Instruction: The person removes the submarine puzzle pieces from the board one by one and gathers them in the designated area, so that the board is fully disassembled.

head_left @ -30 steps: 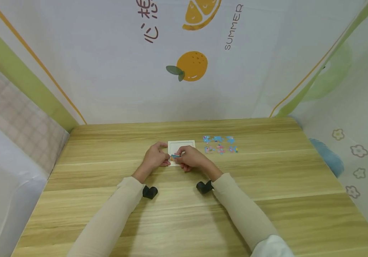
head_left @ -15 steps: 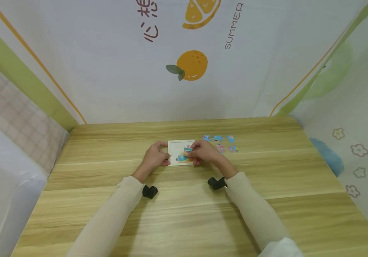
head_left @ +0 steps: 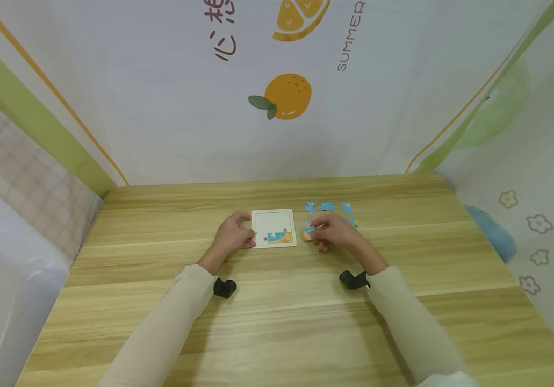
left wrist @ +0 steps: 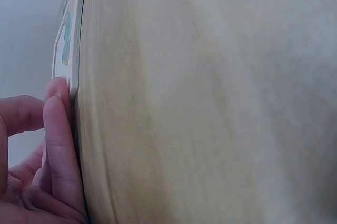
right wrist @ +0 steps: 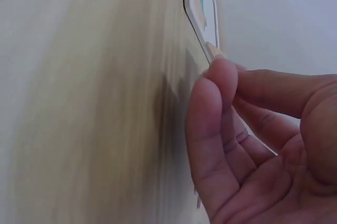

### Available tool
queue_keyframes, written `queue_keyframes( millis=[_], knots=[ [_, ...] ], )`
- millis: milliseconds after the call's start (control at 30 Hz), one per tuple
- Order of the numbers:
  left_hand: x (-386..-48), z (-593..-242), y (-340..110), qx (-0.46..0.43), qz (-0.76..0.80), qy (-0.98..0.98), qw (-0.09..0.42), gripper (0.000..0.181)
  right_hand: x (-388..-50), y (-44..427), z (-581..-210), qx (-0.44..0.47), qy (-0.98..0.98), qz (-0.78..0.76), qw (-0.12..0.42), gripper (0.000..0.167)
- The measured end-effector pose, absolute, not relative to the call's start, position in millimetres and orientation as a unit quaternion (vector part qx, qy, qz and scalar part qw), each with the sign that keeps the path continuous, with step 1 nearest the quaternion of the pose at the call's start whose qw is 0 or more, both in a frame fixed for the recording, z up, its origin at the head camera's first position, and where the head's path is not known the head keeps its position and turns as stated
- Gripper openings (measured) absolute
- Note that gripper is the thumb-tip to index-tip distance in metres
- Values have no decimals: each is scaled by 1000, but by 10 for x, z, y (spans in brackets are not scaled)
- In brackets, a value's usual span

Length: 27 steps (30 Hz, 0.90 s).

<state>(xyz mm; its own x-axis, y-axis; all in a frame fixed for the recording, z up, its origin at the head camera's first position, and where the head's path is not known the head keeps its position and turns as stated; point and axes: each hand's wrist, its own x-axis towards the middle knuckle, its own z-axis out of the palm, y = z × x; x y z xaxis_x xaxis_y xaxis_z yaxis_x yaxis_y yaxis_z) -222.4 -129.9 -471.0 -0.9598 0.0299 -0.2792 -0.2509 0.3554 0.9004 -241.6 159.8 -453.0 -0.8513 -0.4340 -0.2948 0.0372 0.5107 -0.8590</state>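
A white square puzzle board point(head_left: 272, 219) lies on the table, with blue and orange jigsaw pieces point(head_left: 279, 237) fitted along its lower right. My left hand point(head_left: 231, 231) holds the board's left edge; in the left wrist view, fingertips meet at the board's corner point(left wrist: 62, 70). To the right of the board, my right hand point(head_left: 337, 231) pinches a blue and orange jigsaw piece point(head_left: 308, 234) between thumb and fingers. In the right wrist view only a thin edge of that piece point(right wrist: 215, 50) shows past the fingertips.
Loose blue jigsaw pieces point(head_left: 326, 206) lie in a row behind my right hand. The hand partly hides a nearer row, where a blue piece point(head_left: 351, 221) shows. A printed white cloth point(head_left: 185, 134) hangs behind the wooden table point(head_left: 267, 322).
My right hand has moved right, off the board, carrying the jigsaw piece toward the loose pieces. The fitted pieces on the board are now uncovered. My left hand has stayed at the board's edge.
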Motion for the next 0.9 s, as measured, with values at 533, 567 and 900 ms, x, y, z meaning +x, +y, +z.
queue_keyframes(
  millis=[533, 567, 900],
  knots=[
    [-2216, -4694, -1305, -68, 558, 817, 129, 46, -2359, 1729, -4604, -73, 827, -491, 263, 30],
    [-2215, -4689, -1307, -68, 558, 817, 129, 47, -2358, 1729, -4607, -71, 829, -490, 262, 29],
    [-2217, -4685, -1311, -63, 557, 817, 133, 48, -2324, 1753, -4656, -103, 842, -477, 232, 26]
  ],
)
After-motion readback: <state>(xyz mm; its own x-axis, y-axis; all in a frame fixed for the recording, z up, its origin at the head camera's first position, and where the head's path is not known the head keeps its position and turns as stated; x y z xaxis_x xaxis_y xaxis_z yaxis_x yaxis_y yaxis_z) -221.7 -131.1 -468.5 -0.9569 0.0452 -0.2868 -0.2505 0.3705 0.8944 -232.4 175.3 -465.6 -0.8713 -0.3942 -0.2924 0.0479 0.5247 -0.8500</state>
